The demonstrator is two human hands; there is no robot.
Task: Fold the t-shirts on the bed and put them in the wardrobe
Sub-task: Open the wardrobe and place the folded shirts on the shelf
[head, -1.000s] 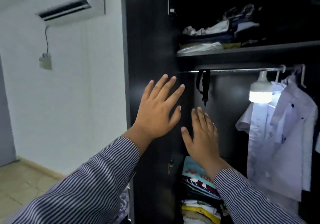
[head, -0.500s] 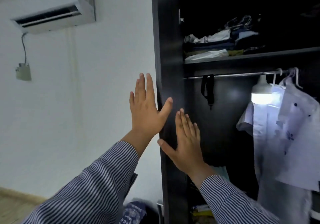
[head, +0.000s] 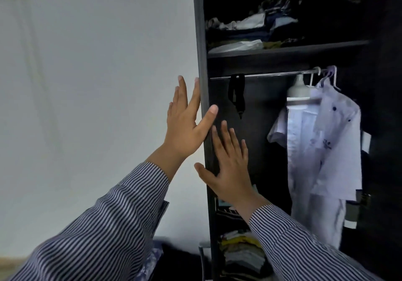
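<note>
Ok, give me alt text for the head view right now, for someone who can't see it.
Both hands are open at the edge of a dark wardrobe door: the left hand on its outer side, the right hand inside. Behind it, a white shirt hangs from a rail, with folded clothes stacked below.

A home bedroom: a dark wardrobe (head: 202, 41) stands open against a plain white wall (head: 97, 84), with folded clothes (head: 250, 22) on its shelf and a white shirt (head: 322, 145) hanging from its rail (head: 265, 75).
</note>
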